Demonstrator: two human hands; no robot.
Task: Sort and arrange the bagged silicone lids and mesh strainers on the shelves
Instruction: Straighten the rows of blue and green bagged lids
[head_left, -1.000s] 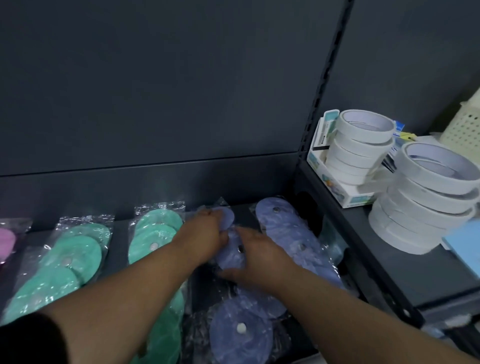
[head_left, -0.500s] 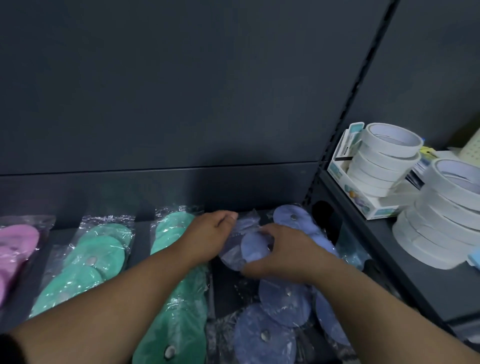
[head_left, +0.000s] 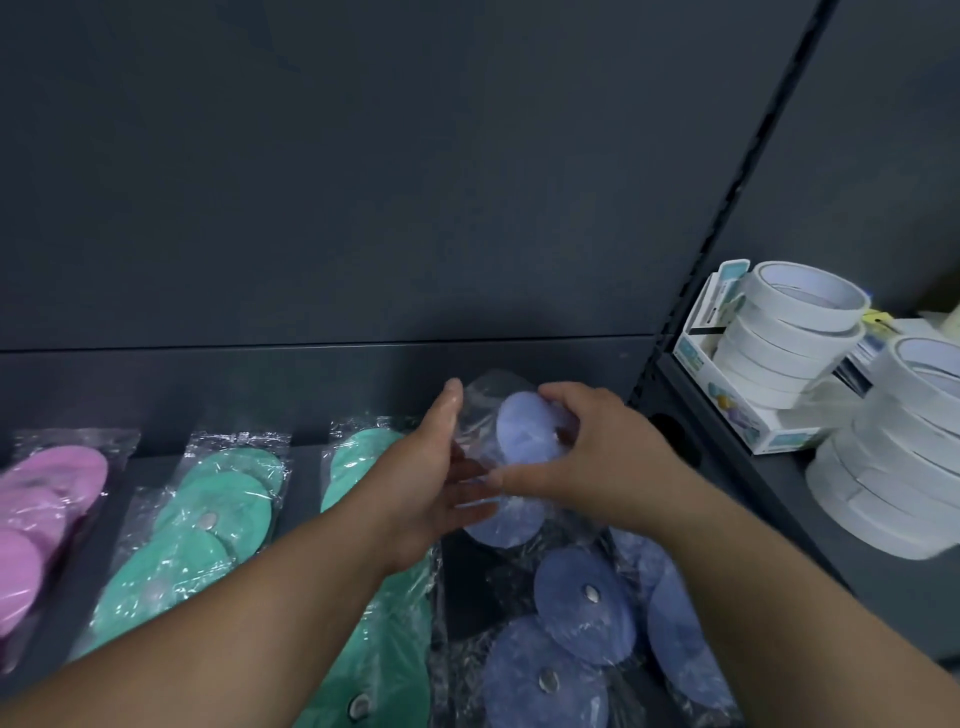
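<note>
A clear bag of blue silicone lids (head_left: 522, 431) is held up above the dark shelf (head_left: 306, 467), tilted toward me. My right hand (head_left: 597, 457) grips its right side, fingers curled over the top lid and thumb under the plastic. My left hand (head_left: 434, 467) lies flat against the bag's left side with its fingers straight. More bagged blue lids (head_left: 582, 603) lie on the shelf below my hands. Bags of green lids (head_left: 218, 514) lie to the left, one of them (head_left: 358, 452) partly under my left forearm. A bag of pink lids (head_left: 47, 499) is at the far left.
The dark back panel (head_left: 363, 182) rises right behind the lids. A slotted upright (head_left: 727, 223) divides this bay from the right-hand shelf, which holds stacked white tape rolls (head_left: 795, 332), a second stack (head_left: 904, 457) and a white display box (head_left: 753, 415).
Both hands have lifted one bag of blue lids off the pile and raised it toward the back panel. The camera view shifted left, bringing the pink lids into sight.
</note>
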